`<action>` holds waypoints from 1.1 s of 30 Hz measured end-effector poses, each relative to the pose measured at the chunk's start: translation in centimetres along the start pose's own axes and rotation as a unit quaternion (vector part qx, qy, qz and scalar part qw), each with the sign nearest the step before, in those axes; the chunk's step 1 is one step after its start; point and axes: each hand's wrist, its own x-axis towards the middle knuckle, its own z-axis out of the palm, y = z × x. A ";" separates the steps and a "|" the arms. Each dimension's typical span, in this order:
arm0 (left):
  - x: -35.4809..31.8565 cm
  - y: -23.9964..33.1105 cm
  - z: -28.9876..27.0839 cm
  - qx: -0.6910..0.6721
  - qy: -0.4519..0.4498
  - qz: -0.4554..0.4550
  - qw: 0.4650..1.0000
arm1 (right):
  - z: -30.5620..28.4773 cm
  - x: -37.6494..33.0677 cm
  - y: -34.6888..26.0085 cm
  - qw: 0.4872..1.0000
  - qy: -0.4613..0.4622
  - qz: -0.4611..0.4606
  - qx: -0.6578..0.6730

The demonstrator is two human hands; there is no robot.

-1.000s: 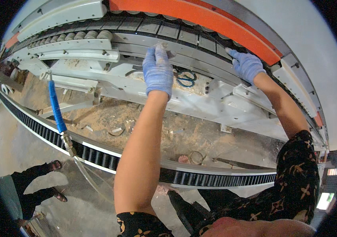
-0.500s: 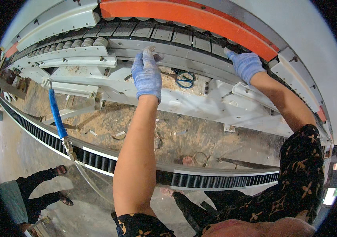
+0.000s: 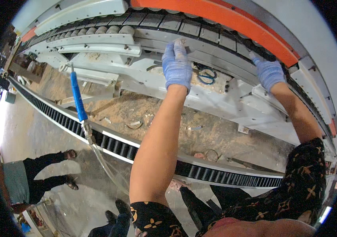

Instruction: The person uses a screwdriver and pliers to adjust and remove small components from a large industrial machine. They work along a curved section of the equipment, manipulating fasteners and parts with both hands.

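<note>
Both my hands wear blue-and-white knit gloves and reach up to a pale grey machine with a segmented chain track (image 3: 190,27). At the grey rail (image 3: 212,51) in front of that track, my left hand (image 3: 177,65) has its fingers stretched upward, whitish at the tips; no held thing shows. Farther right, my right hand (image 3: 269,72) rests against the rail and track, its index finger extended and the others partly bent. Scissors with dark teal handles (image 3: 206,76) lie on a sawdust-covered ledge between them, closer to my left hand.
An orange guard (image 3: 223,15) runs above the track. Below, a roller conveyor rail (image 3: 113,147) curves across, with a blue air gun (image 3: 77,94) and its hose (image 3: 107,170) at the left. Sawdust and scraps cover the floor (image 3: 136,106). A person (image 3: 38,173) is at lower left.
The whole view has swung left, so the machine and both hands sit farther right in the picture. Against the machine, my hands have hardly moved. Another pair of dark-clad legs appears at the bottom.
</note>
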 end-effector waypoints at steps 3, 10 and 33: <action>-0.3 0.7 0.2 -0.057 0.000 -0.030 0.998 | -1.3 -0.4 -1.0 0.998 -0.057 0.020 -0.014; -0.5 0.6 0.9 0.076 0.042 0.035 0.996 | -1.2 -0.9 -0.3 0.999 -0.041 0.030 0.005; -0.8 0.3 0.8 -0.049 -0.004 -0.046 0.998 | 4.7 -1.8 1.7 0.775 0.043 0.048 0.629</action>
